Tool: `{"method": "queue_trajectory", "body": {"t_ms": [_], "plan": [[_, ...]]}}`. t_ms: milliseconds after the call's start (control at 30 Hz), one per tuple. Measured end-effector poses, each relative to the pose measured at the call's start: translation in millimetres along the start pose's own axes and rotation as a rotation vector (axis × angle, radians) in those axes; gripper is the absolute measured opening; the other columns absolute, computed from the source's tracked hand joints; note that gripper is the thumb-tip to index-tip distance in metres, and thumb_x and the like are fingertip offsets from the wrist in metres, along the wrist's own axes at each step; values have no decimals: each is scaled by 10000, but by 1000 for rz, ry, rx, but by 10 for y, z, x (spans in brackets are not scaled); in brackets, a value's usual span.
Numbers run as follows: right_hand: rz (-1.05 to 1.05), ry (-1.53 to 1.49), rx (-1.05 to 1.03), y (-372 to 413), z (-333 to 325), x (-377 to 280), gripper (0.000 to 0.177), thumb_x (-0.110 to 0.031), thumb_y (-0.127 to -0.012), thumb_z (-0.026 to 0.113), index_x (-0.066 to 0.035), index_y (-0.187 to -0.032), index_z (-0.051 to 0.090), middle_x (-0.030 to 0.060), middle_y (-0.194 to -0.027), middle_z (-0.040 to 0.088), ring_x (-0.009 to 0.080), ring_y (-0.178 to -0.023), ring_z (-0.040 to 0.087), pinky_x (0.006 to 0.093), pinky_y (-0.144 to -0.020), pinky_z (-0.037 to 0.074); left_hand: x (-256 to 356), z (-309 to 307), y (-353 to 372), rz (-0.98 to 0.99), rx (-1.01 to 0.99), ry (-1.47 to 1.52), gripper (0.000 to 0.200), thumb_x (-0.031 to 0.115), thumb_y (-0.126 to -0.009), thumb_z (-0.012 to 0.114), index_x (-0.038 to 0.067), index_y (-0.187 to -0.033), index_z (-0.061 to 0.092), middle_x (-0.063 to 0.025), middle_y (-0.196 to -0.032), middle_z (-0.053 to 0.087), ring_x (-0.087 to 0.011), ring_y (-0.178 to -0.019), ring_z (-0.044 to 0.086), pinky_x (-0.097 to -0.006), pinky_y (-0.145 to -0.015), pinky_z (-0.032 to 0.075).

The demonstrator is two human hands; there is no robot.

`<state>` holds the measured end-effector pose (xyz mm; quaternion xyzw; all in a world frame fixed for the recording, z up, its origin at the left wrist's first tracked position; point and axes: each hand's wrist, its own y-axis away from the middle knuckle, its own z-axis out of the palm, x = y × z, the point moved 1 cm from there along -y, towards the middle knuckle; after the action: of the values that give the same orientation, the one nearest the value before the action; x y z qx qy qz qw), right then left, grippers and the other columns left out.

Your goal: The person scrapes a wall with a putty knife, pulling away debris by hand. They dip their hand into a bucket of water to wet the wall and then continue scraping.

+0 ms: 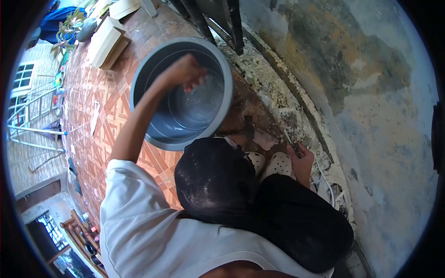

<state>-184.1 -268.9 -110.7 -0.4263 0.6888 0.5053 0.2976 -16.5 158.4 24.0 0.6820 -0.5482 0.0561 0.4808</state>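
Note:
Over the inside of a large grey basin [227, 99] hangs my left hand [187, 73], its fingers curled downward; whether they hold something small is too unclear to tell. The basin stands on the tiled floor and has a little water or wet shine at its bottom. Low by the wall, to the right of my white perforated shoes [279, 166], is my right hand [301, 160]. Its fingers are bent together near the broken wall edge, and what they hold, if anything, is too small to name. A thin white cable [328, 184] runs close beside it.
Along the stained wall [371, 92] runs a strip of broken plaster [273, 92]. Dark metal legs [235, 28] stand behind the basin. Cardboard [105, 44], a plant [70, 28] and a metal ladder [34, 109] are to the left, with wooden furniture [81, 241] at the lower left.

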Motion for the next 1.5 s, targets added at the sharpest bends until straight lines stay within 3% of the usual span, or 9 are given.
{"method": "queue_trajectory", "body": {"t_ms": [200,467,800,900,933,1033,1200,1433,1500], "plan": [[-77,47,-37,-94,62,-277,539,-264,-808,783,109,-1157,612,164,-925,687,149,-799,624,264,-745,497,1525,237,124,360,-175,-91,331,226,-877,567,-65,-744,654,-90,-558,609,-140,-426,585,-256,-411,484],[-242,195,113,-105,-16,-624,536,-291,-797,774,72,-1160,621,178,-814,692,183,-706,649,302,-677,497,1621,1471,-830,452,-575,-108,376,283,-901,579,-42,-1072,662,-144,-965,693,-195,-827,685,-315,-697,564],[-219,373,21,-163,-40,-436,398,-217,-875,688,31,-1151,544,189,-802,660,251,-715,645,374,-674,502,1484,1206,-731,736,-25,-492,385,277,-937,534,42,-1236,593,-216,-1196,618,-356,-1085,607,-431,-991,445],[258,222,-422,-198,-158,-459,406,-179,-898,647,-11,-1198,432,219,-776,631,300,-680,629,418,-628,473,1213,1363,-662,794,201,-824,397,257,-934,527,55,-1276,553,-222,-1253,580,-363,-1149,561,-419,-1020,413],[112,291,-367,-217,-192,-405,415,-170,-901,637,-18,-1218,415,220,-769,622,306,-680,625,423,-624,465,1182,1358,-697,685,-111,-588,411,283,-933,524,67,-1282,550,-219,-1280,554,-336,-1189,532,-428,-1016,401],[-169,483,-219,-273,-277,-269,424,-144,-910,605,-35,-1258,388,217,-752,600,324,-688,613,432,-618,445,1167,1456,-601,341,-436,-545,407,309,-930,520,60,-1249,568,-223,-1213,582,-339,-1175,533,-437,-994,411],[-180,913,-317,-463,-670,-657,439,-108,-913,547,-8,-1300,366,222,-769,605,368,-761,612,456,-659,437,947,1516,-669,506,-391,-656,330,280,-917,509,17,-1090,610,-235,-1033,636,-386,-1001,609,-456,-889,472],[61,961,-349,-460,-532,-1527,398,-107,-909,530,55,-1255,418,284,-958,609,426,-974,587,453,-841,456,1097,1449,-593,423,-311,-699,289,61,-777,540,-45,-1022,650,-264,-1048,650,-388,-997,640,-449,-853,518],[-16,1044,-350,-488,-443,-1439,371,-110,-916,519,37,-1247,438,281,-958,595,427,-1012,569,437,-877,453,1096,1462,-577,436,-348,-725,289,176,-854,524,-12,-1055,612,-258,-1054,635,-406,-1020,614,-475,-883,488]]}}
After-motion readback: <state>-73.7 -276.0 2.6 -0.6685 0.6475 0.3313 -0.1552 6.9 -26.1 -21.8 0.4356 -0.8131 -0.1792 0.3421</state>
